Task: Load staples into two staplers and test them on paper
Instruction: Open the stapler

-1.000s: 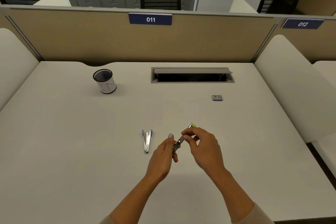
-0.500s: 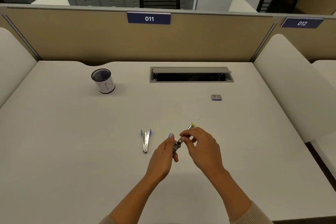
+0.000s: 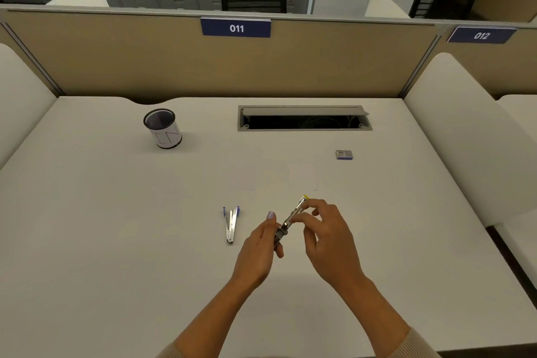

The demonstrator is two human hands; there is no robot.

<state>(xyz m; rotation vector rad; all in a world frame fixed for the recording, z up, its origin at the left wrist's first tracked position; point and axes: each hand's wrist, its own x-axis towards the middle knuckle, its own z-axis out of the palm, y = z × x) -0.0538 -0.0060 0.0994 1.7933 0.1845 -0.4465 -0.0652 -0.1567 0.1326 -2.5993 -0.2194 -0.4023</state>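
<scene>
The left hand point(image 3: 257, 245) grips the near end of the yellow stapler point(image 3: 291, 216), fingers curled round it with the thumb up alongside. The stapler is held just above the desk point(image 3: 116, 241) at the near middle, slanting away to the right, its yellow tip farthest from the person. The right hand point(image 3: 327, 237) meets it from the right, and its thumb and forefinger pinch the stapler's upper half. Whether staples sit between those fingertips is too small to tell. The blue stapler point(image 3: 231, 222) lies on the desk just left of the hands, splayed open in a narrow V. Faint paper point(image 3: 302, 177) lies beyond the hands, and the staple box point(image 3: 344, 154) sits farther right. A cup point(image 3: 163, 128) stands far left, well apart from the hatch point(image 3: 303, 118)
</scene>
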